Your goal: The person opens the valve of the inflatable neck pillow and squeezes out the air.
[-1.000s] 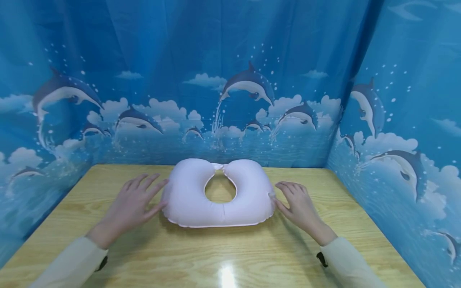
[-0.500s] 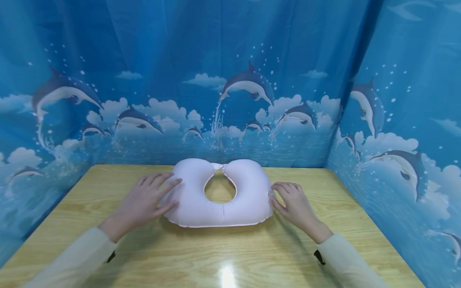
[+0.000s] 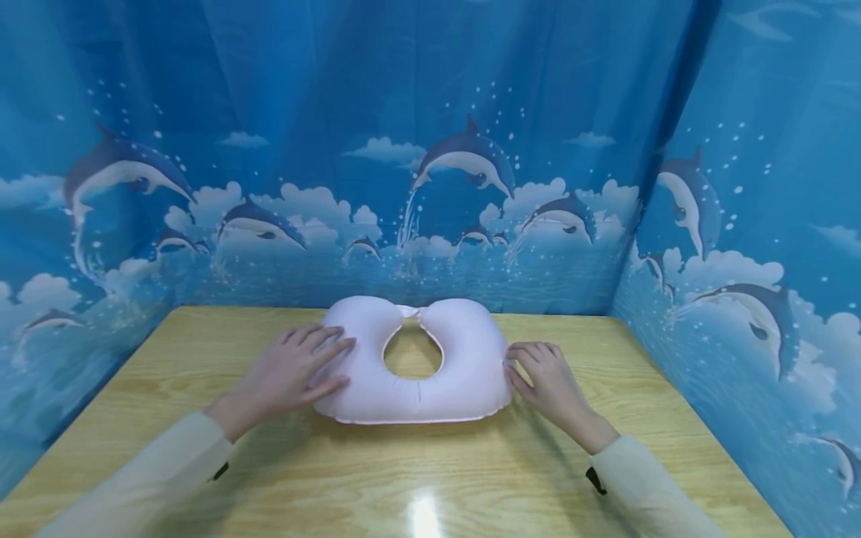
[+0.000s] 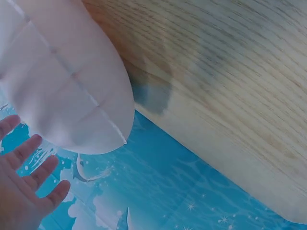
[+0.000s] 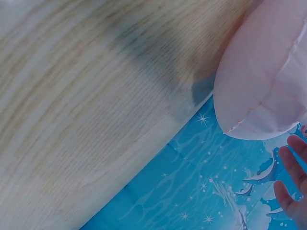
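Observation:
A pale pink inflatable neck pillow (image 3: 363,400) lies on the wooden table, its opening facing the far side. My left hand (image 3: 285,373) reaches over the pillow's left lobe with fingers spread and fairly straight. Seen from the left wrist, the fingers (image 4: 29,153) are extended beside the pillow's bulging side (image 4: 62,81). At the right edge, my right hand (image 3: 548,385) has thumb and index fingertips together around a small clear valve (image 3: 506,362), mostly covered. Some right fingers (image 5: 290,165) show in the right wrist view; the thumb is out of sight there.
Bare table surface (image 3: 377,478) extends in front of the pillow and to both sides. Blue dolphin-printed curtains (image 3: 323,112) hang behind the table and along its sides. A narrow white strip joins the pillow's two ends.
My left hand has moved right, from the pillow's left edge onto its lobe. The right hand has moved slightly left and closed in on the valve. The pillow stays in place.

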`<state>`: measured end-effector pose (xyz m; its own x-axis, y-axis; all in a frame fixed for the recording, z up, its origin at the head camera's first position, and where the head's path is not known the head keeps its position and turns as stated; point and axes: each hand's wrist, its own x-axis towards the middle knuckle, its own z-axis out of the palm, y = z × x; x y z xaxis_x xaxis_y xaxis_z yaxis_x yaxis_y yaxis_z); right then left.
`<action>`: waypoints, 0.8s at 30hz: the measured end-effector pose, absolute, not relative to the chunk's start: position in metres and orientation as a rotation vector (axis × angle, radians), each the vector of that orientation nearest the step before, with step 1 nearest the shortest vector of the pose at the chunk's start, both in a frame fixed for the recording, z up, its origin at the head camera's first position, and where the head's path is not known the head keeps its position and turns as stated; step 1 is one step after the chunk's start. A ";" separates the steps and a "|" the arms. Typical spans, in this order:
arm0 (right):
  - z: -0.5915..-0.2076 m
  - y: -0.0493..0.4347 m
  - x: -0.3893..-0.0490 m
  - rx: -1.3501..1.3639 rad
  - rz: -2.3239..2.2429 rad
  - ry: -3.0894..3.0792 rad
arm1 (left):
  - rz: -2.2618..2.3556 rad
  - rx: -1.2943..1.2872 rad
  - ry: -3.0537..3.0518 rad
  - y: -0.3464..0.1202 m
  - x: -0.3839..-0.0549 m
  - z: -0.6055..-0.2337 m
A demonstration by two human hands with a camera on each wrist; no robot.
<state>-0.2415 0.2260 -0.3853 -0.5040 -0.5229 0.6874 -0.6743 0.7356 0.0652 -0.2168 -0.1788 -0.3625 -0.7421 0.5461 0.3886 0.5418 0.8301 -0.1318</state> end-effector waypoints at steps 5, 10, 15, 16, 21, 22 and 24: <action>-0.386 0.226 -0.243 0.902 0.292 -2.214 | -0.011 -0.844 -2.600 -0.177 -0.221 -0.365; -0.386 0.226 -0.244 0.904 0.312 -2.207 | -0.034 -0.867 -2.604 -0.178 -0.225 -0.366; -0.387 0.226 -0.245 0.904 0.344 -2.209 | -0.020 -0.890 -2.583 -0.178 -0.229 -0.368; -0.387 0.226 -0.245 0.904 0.351 -2.212 | -0.012 -0.896 -2.577 -0.178 -0.230 -0.369; -0.388 0.227 -0.245 0.923 0.406 -2.233 | 0.001 -0.925 -2.579 -0.179 -0.233 -0.372; -0.388 0.227 -0.245 0.926 0.420 -2.237 | 0.004 -0.927 -2.589 -0.179 -0.233 -0.372; -0.389 0.227 -0.245 0.930 0.445 -2.244 | 0.012 -0.924 -2.605 -0.179 -0.234 -0.374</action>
